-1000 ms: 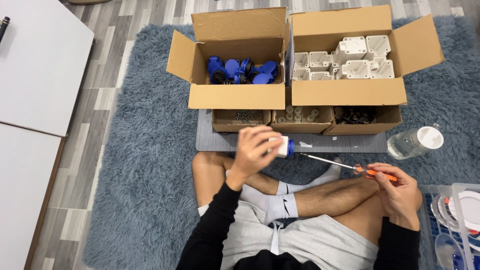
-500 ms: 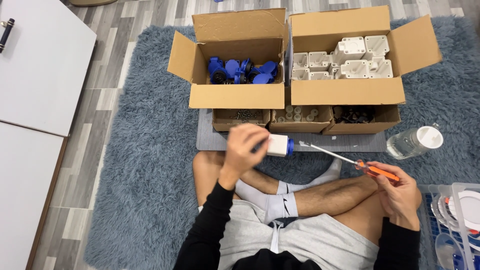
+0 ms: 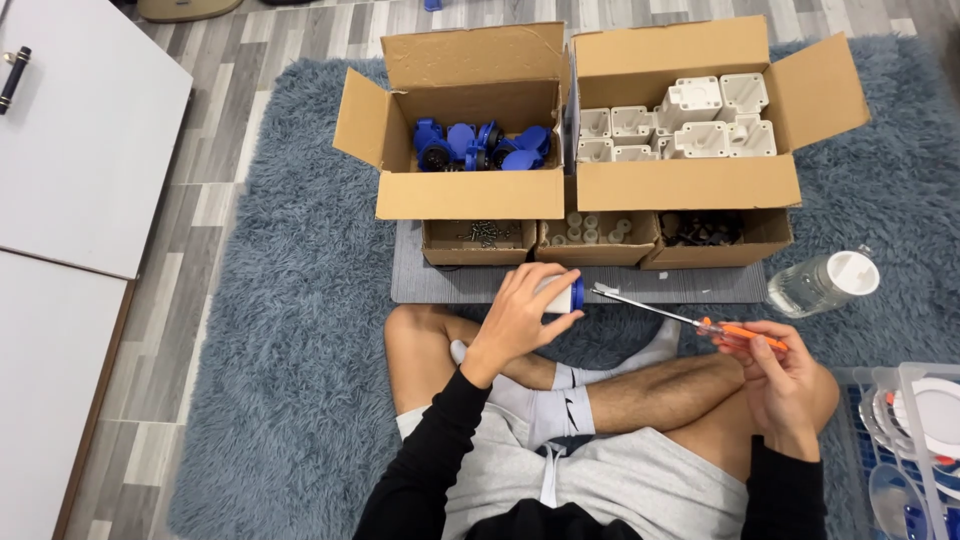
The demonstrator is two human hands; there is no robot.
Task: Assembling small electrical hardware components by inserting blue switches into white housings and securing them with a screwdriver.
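My left hand [image 3: 523, 312] grips a small white and blue socket part [image 3: 565, 294] above my crossed legs. In my right hand [image 3: 778, 368] is a screwdriver with an orange handle [image 3: 745, 332]; its thin shaft [image 3: 645, 306] points left, and the tip sits right next to the socket part. Ahead on a grey mat [image 3: 420, 285] stand two open cardboard boxes. The left box [image 3: 468, 193] holds several blue socket parts [image 3: 480, 145], while white housings [image 3: 680, 125] fill the right box [image 3: 688, 185].
Three small cardboard trays [image 3: 590, 240] with screws and small parts stand in front of the big boxes. A clear plastic bottle [image 3: 820, 283] lies at the right on the blue shaggy rug [image 3: 290, 330]. A crate with white discs [image 3: 915, 440] is at lower right, white boards [image 3: 70, 150] at left.
My left hand has moved up and right with the socket part, toward the small trays. The screwdriver has followed, its tip staying at the part.
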